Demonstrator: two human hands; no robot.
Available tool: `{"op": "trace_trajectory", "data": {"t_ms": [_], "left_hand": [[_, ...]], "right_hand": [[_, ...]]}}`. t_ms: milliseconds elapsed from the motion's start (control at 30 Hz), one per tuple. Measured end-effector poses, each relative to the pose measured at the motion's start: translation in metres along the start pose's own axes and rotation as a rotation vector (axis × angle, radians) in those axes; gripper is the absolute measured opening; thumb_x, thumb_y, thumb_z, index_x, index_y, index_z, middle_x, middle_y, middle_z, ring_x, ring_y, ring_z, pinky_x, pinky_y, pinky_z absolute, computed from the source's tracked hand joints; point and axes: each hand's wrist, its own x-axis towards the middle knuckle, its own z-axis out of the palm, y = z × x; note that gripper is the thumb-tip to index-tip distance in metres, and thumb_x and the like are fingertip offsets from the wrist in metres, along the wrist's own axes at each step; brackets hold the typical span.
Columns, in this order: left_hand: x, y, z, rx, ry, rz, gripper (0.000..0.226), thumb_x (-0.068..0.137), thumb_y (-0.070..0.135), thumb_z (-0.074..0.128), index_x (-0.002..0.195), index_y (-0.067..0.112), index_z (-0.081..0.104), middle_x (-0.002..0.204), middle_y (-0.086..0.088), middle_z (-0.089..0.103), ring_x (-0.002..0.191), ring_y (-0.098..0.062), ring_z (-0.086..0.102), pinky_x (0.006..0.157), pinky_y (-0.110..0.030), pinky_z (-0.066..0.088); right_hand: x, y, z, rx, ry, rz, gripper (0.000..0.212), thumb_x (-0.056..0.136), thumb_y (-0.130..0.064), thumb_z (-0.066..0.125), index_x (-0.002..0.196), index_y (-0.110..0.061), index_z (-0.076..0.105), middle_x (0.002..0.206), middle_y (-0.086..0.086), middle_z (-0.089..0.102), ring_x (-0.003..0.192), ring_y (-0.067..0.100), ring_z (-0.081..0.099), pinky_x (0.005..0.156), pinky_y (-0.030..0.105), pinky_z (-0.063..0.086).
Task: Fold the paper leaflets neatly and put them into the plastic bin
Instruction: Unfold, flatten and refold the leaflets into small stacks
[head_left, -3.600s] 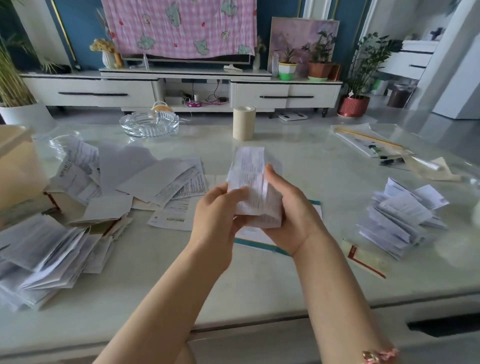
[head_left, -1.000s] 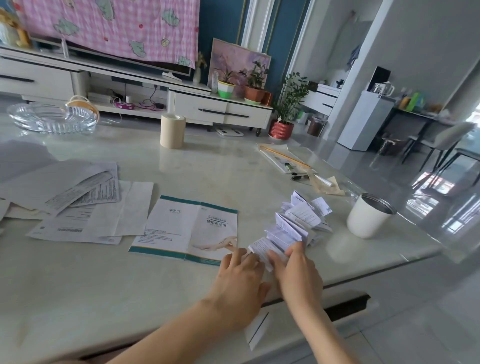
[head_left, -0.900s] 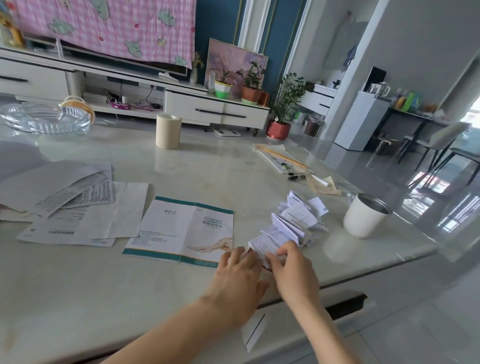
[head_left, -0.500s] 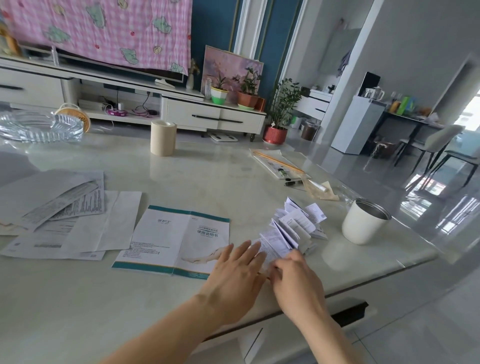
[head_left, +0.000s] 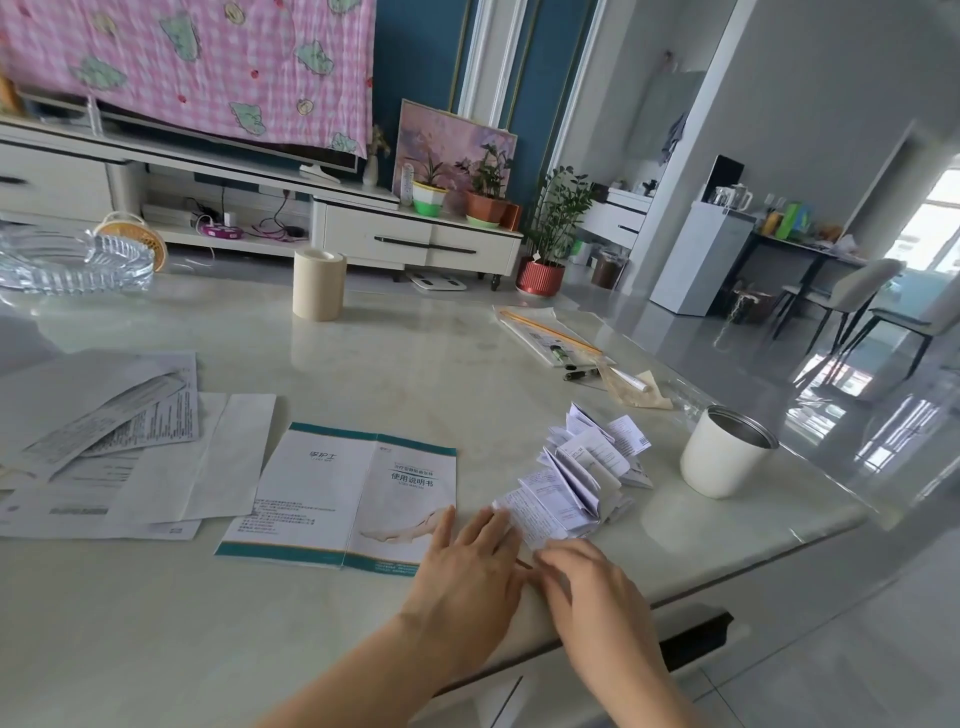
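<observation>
Lying near the front right edge of a pale glossy stone table, a heap of small folded white paper leaflets fans out, its nearest leaflet just ahead of both hands. The left hand lies flat, fingers straight, tips touching that leaflet's near edge. The right hand, beside it, bends its fingers down onto the same leaflet; pinching or only pressing, I cannot tell. A teal-bordered white booklet lies just left, a white metal-rimmed cup right; a white TV cabinet stands beyond.
</observation>
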Motion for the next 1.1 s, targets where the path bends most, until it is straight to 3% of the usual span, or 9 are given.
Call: {"op": "trace_trajectory", "data": {"t_ms": [233,333,433,600,733,900,967,1033,1100], "left_hand": [[-0.006,-0.004,0.000,0.004,0.278,0.045,0.025,0.056,0.028,0.055,0.073,0.022,0.072,0.084,0.010,0.069,0.076,-0.011,0.067,0.074,-0.027,0.051],[-0.009,-0.010,0.002,-0.014,0.270,0.031,0.035,0.072,0.031,0.041,0.084,0.022,0.073,0.093,0.010,0.069,0.088,-0.013,0.067,0.076,-0.030,0.055],[-0.010,-0.013,0.006,0.069,0.243,0.020,0.044,0.072,0.037,0.032,0.081,0.023,0.073,0.085,0.011,0.068,0.085,-0.014,0.067,0.069,-0.036,0.058],[-0.004,-0.012,0.007,0.166,0.309,-0.035,0.050,0.073,0.042,0.032,0.083,0.017,0.073,0.090,0.001,0.069,0.098,-0.017,0.048,0.073,-0.040,0.057],[-0.004,-0.006,0.006,0.145,0.326,-0.003,0.043,0.061,0.045,0.061,0.093,0.015,0.058,0.089,-0.003,0.068,0.090,-0.020,0.057,0.070,-0.035,0.057],[-0.011,-0.005,0.015,0.133,0.253,0.078,0.028,0.040,0.043,0.074,0.061,0.025,0.070,0.071,0.004,0.064,0.066,-0.015,0.065,0.059,-0.027,0.055],[-0.013,-0.003,0.017,0.100,0.286,0.083,0.020,0.051,0.043,0.061,0.058,0.026,0.069,0.066,0.007,0.062,0.061,-0.013,0.063,0.056,-0.023,0.052],[-0.013,-0.001,0.018,0.038,0.305,0.076,0.033,0.064,0.041,0.040,0.058,0.025,0.068,0.066,0.009,0.063,0.062,-0.012,0.063,0.056,-0.023,0.052],[-0.014,0.001,0.017,0.001,0.320,0.062,0.038,0.066,0.041,0.035,0.061,0.025,0.070,0.071,0.010,0.065,0.068,-0.012,0.066,0.058,-0.025,0.054]], "right_hand": [[0.003,-0.011,0.004,-0.029,0.042,0.036,0.032,0.096,-0.043,0.040,0.121,-0.026,0.051,0.120,-0.006,0.048,0.102,0.019,0.059,0.075,0.029,0.039],[0.004,-0.015,0.003,-0.040,0.050,0.029,0.033,0.097,-0.040,0.039,0.126,-0.027,0.049,0.125,-0.006,0.046,0.102,0.019,0.059,0.069,0.026,0.032],[0.004,-0.019,0.000,-0.046,0.033,0.006,0.035,0.098,-0.042,0.035,0.130,-0.030,0.045,0.130,-0.013,0.043,0.105,0.016,0.058,0.070,0.025,0.033],[0.000,-0.021,-0.003,-0.033,0.023,-0.041,0.040,0.098,-0.041,0.036,0.137,-0.034,0.034,0.147,-0.021,0.027,0.117,0.008,0.052,0.086,0.023,0.040],[-0.001,-0.020,-0.004,-0.050,-0.002,-0.050,0.042,0.098,-0.040,0.035,0.139,-0.033,0.028,0.145,-0.018,0.034,0.119,0.010,0.050,0.085,0.024,0.039],[0.000,-0.019,-0.008,-0.103,-0.040,-0.053,0.036,0.098,-0.041,0.033,0.134,-0.034,0.035,0.134,-0.015,0.043,0.116,0.013,0.051,0.087,0.026,0.039],[0.000,-0.019,-0.010,-0.128,-0.058,-0.057,0.034,0.099,-0.042,0.032,0.130,-0.033,0.041,0.130,-0.014,0.045,0.113,0.013,0.052,0.084,0.027,0.038],[0.000,-0.019,-0.011,-0.136,-0.095,-0.060,0.032,0.098,-0.041,0.033,0.125,-0.032,0.047,0.127,-0.012,0.045,0.110,0.015,0.053,0.079,0.028,0.037],[-0.001,-0.018,-0.012,-0.139,-0.129,-0.064,0.029,0.098,-0.041,0.035,0.120,-0.032,0.052,0.125,-0.012,0.045,0.108,0.014,0.054,0.077,0.028,0.036]]}}
